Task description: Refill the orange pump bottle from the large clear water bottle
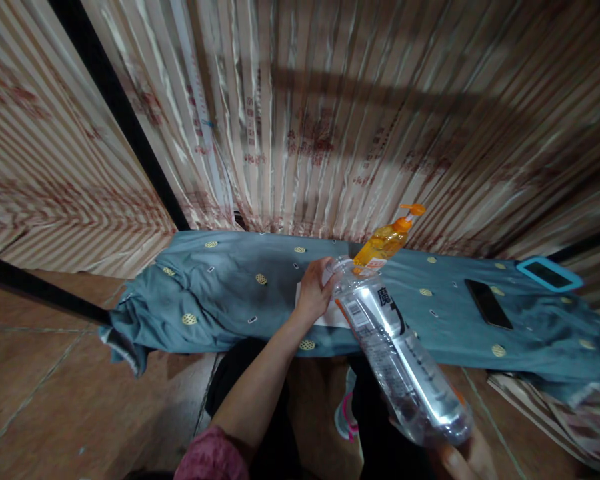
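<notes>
A large clear plastic bottle (405, 360) with a printed label slants from the middle of the view down to the lower right. At its far, narrower end my left hand (316, 290) is closed around the side. My right hand (463, 460) grips the near, wider end, its fingers partly hidden by the bottle and the frame's edge. Just behind the far end stands an orange pump bottle (384, 243) with yellow-orange liquid, its base hidden by the clear bottle. A white sheet (333, 317) lies partly under my left hand and the clear bottle.
A narrow bench or table covered with a blue-green cloth (230, 287) runs across the view. On its right lie a black phone (487, 304) and a blue-framed device (550, 274). A striped curtain (310, 133) hangs behind; dark poles (125, 127) stand at the left.
</notes>
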